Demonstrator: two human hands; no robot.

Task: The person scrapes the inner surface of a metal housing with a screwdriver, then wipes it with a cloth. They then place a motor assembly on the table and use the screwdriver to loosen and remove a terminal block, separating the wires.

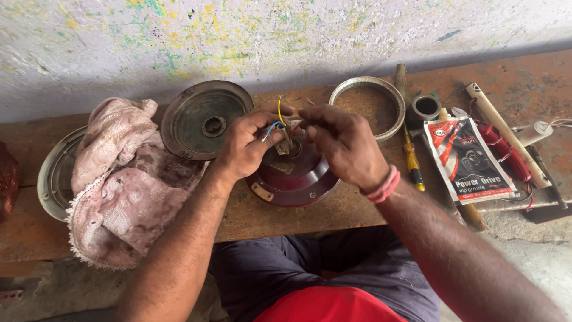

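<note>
Worktop (pixel 369 209) of worn, rust-stained brown wood runs along a pale plastered wall (pixel 89 48) flecked with yellow and green paint; grey concrete floor (pixel 536 262) shows below at the right.

In the head view the person sits at this worktop, dark trousers and a red garment visible at the lap. At the middle stands a round maroon metal motor housing (pixel 298 182). The left hand (pixel 247 146) curls over its hub, fingers pinched on a small terminal piece (pixel 285 140) from which thin yellow and blue wires (pixel 277 119) rise. The right hand (pixel 342 143), fingertips pressed together, nips at the same wiring from the other side.

Behind lies a dished grey metal cover (pixel 205 119); at left a crumpled pink cloth (pixel 125 179) drapes a shallow metal pan (pixel 53 173). To the right are a thin metal ring (pixel 390 95), a yellow-handled screwdriver (pixel 412 158) and a printed grease sachet (pixel 468 161).
</note>
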